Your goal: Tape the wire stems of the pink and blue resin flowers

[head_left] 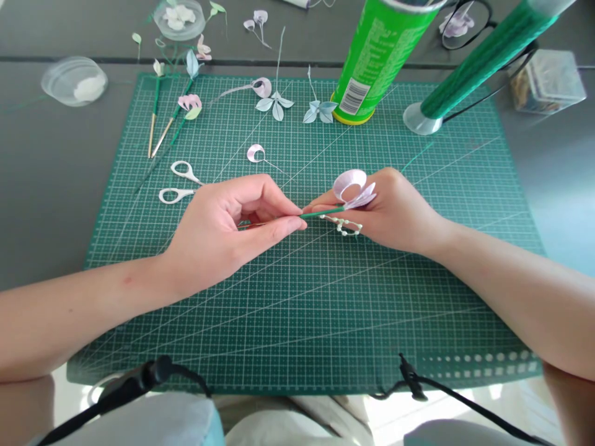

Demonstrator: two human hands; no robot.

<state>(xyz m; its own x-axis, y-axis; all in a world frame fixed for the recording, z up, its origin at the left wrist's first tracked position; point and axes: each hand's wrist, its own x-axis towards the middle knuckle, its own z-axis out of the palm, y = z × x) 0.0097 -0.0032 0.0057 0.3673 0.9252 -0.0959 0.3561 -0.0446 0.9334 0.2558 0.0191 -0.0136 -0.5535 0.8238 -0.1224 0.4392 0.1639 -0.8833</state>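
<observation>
My left hand (pixel 237 229) pinches the green-wrapped stem (pixel 323 213) of a handmade flower between thumb and forefinger. Its lilac petals (pixel 349 184), one a curved ring and others pointed, rest in front of my right hand (pixel 395 207). The right hand is closed, its fingertips meeting the left ones at the stem. A green thread (pixel 418 156) trails out behind the right hand. Below the petals hangs a small beaded sprig (pixel 343 224) in pale green. White-handled scissors (pixel 183 170) lie beside my left hand, which partly covers them. A loose lilac ring petal (pixel 255 153) lies beyond.
Both hands are over a green cutting mat (pixel 297 322). At its back stand a green can (pixel 381 62) and a thread-wound spool (pixel 483 62). Blue leaf sprigs (pixel 277 106), wire flowers (pixel 189 102), a clear dish (pixel 74 80) and a clear box (pixel 548 80) lie around.
</observation>
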